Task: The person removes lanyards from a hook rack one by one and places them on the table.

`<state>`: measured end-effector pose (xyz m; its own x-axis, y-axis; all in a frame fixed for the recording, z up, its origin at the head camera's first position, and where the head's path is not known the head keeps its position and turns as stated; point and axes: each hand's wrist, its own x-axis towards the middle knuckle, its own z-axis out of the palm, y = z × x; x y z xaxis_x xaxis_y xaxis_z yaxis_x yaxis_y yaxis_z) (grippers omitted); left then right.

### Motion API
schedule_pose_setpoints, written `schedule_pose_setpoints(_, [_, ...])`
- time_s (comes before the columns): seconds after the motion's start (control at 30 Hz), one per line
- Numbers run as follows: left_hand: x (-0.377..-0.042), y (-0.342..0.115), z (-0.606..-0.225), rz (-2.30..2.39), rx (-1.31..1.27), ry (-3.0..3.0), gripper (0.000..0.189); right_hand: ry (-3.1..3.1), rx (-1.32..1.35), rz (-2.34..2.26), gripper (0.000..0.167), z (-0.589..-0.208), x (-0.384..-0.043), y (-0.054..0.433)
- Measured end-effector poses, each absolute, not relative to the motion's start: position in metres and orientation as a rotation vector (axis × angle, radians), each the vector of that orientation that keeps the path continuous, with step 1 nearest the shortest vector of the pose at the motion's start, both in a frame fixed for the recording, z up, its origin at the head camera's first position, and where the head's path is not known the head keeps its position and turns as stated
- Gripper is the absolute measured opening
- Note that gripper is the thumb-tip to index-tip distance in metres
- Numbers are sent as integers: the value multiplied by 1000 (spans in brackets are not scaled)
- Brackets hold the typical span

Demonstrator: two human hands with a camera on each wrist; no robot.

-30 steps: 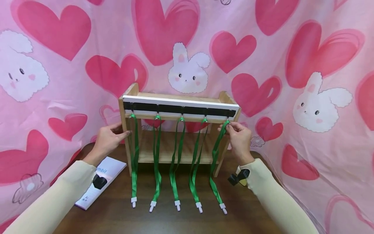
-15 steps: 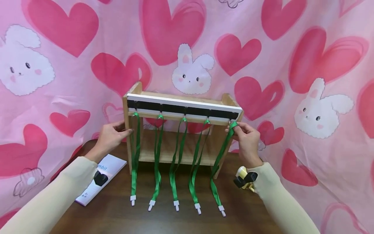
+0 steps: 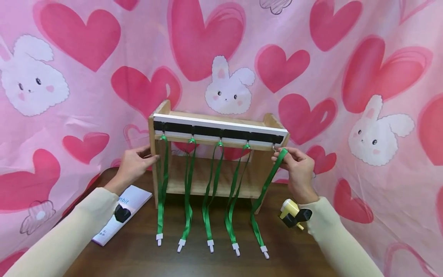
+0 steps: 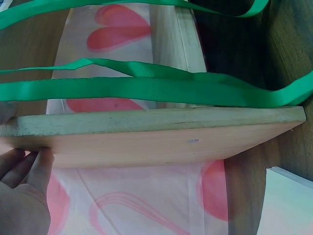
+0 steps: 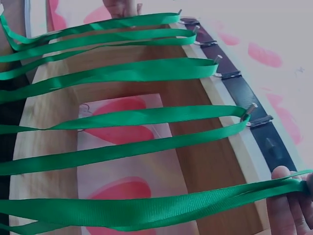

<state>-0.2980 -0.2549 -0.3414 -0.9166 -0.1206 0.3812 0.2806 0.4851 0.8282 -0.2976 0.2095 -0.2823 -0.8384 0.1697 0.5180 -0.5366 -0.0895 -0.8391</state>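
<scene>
One white plastic clip (image 3: pixel 264 250) ends the ribbed green ribbon lanyard (image 5: pixel 146 210) at my one o'clock; my right hand (image 3: pixel 300 173) pinches its loop (image 3: pixel 282 153) beside a metal hook (image 3: pixel 274 147), seemingly off it. At eleven, my left hand (image 3: pixel 134 165) grips the straight-edged, pale wooden shelf (image 3: pixel 199 175). I judge this unhooking; next needs that shelf steady.

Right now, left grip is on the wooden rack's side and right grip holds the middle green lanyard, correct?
Not the middle: the right grip holds the rightmost green lanyard, as the head view shows. Left grip on the wooden rack's side: yes.
</scene>
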Motion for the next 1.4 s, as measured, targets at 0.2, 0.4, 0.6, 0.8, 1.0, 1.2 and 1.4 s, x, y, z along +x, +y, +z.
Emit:
schedule_pose_setpoints(0.2, [-297,-254,-344,-1422,-154,-2329,61,-1609,424,2032,35,-282,-294,218])
schedule_pose_setpoints(0.4, [-297,-254,-345,-1431,-144,-2332,61,-1507,407,2053,17,-287,-295,228])
schedule_pose_setpoints(0.6, [-298,-253,-343,-1429,-131,-2329,60,-1477,372,2076,15,-290,-292,239])
schedule_pose_setpoints(0.8, [-297,-253,-343,-1413,-123,-2333,59,-1413,361,2143,12,-297,-290,249])
schedule_pose_setpoints(1.0, [-299,-253,-342,-1402,-138,-2322,59,-1355,295,2227,15,-309,-290,257])
schedule_pose_setpoints(1.2, [-297,-253,-342,-1412,-151,-2323,59,-1313,262,2327,11,-325,-288,263])
schedule_pose_setpoints(1.4, [-297,-254,-343,-1411,-133,-2341,61,-1340,321,2345,11,-342,-281,264])
